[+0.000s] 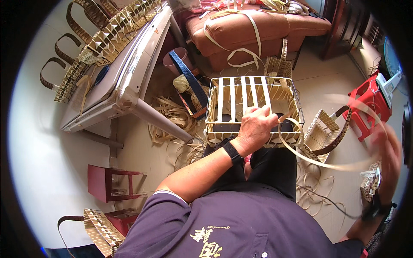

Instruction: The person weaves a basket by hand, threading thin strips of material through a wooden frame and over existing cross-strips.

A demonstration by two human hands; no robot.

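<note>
A rectangular basket (211, 107) of pale flat strips on a dark wire frame rests on my lap. Several pale strips (232, 99) run across its open top from the far rim to the near one. My left hand (257, 129) is closed over the near rim, right of these strips; the fingertips' exact hold is partly hidden. Out at the far right, my right hand (387, 144) is raised and blurred by motion. A long pale strip (320, 163) loops from the near rim beside my left hand out to my right hand, which grips it.
A small basket with a brown handle (322, 131) stands right of my lap, near a red stool (371, 103). Loose strips (172, 118) lie heaped on the floor at left, beside a table leg (161, 120). Finished baskets (103, 45) line the table. A brown sofa (241, 32) stands ahead.
</note>
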